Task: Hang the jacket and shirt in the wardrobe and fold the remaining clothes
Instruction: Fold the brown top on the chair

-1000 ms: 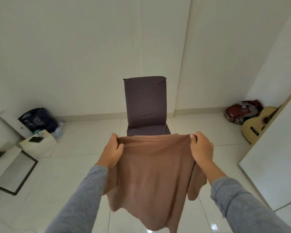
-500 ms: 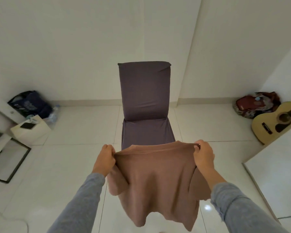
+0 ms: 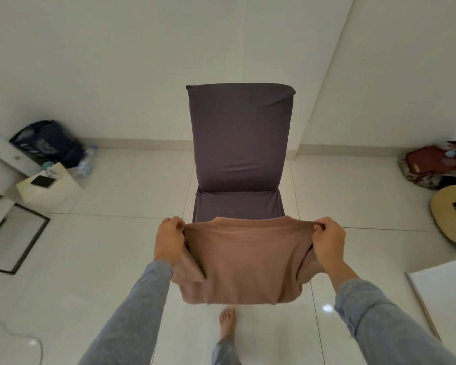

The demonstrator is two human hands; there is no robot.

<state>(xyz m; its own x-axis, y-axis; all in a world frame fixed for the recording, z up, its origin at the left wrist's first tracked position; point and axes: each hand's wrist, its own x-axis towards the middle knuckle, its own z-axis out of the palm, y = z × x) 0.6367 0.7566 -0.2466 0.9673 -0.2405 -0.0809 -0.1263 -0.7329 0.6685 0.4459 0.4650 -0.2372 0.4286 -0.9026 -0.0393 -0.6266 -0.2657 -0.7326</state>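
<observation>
Our left hand (image 3: 169, 242) and right hand (image 3: 328, 241) grip the brown top (image 3: 244, 262) above white floor tiles (image 3: 111, 248), facing a covered chair (image 3: 238, 154).

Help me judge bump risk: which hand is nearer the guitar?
Right. The right hand grips the top on the side toward the guitar; the left hand grips its opposite corner, farther off.

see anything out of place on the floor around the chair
Nothing spilled or damaged. Loose clutter sits on the floor: a guitar beside a red bag at right, and a framed panel lying flat at left.
</observation>
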